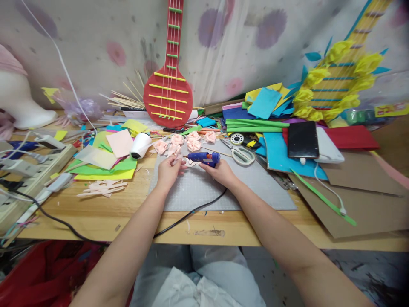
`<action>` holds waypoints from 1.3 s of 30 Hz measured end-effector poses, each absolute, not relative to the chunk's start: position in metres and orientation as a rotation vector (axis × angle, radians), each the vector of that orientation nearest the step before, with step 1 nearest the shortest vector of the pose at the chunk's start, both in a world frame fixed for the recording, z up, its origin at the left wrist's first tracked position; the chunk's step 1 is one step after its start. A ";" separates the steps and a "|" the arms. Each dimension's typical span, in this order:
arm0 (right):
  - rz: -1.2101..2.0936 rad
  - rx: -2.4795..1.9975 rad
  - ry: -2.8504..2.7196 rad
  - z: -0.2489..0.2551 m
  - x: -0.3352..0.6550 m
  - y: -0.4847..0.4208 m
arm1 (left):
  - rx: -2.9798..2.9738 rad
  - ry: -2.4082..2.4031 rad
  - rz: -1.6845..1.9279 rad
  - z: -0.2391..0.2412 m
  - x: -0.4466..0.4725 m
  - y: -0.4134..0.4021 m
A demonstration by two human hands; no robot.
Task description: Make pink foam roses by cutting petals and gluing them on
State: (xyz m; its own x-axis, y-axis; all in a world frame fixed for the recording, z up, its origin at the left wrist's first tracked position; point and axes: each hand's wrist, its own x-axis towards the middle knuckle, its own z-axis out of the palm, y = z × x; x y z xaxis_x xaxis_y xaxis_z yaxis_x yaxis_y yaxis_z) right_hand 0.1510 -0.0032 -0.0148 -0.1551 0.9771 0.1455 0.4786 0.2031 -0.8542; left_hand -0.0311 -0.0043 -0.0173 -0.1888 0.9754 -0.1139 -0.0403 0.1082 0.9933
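Observation:
My right hand [221, 171] is wrapped round a blue hot glue gun [204, 158], its nozzle pointing left. At that nozzle, my left hand [168, 172] pinches a small pale pink paper piece [178, 159], partly hidden by the fingers. Both hands are above a grey cutting mat [198, 194]. Just beyond them lie several pink paper flowers [193, 145]. A black cord [191, 212] curves from near my right hand across the table's front edge. Scissors with pale handles [243, 156] rest to the right of the glue gun.
A red paper instrument [168, 98] leans at the back; a yellow one with flowers [335, 85] stands right. Power strips [35, 179] lie left, near paper sheets [105, 164] and pink strips [102, 188]. A phone [303, 140], a white cable and cardboard [358, 204] occupy the right.

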 end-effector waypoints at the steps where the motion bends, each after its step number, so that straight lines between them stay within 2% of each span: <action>1: 0.864 -1.370 -1.747 -0.015 0.151 -0.003 | 1.010 1.375 1.277 -0.018 -0.031 -0.004; 26: 0.875 -1.412 -1.643 -0.013 0.155 -0.005 | 0.996 1.384 1.300 -0.019 -0.032 -0.003; 34: 0.568 -1.630 -1.332 -0.011 0.170 0.007 | 0.944 1.379 1.345 -0.013 -0.031 -0.005; 39: 0.455 -1.766 -1.328 -0.015 0.178 0.013 | 0.927 1.339 1.386 -0.013 -0.033 -0.004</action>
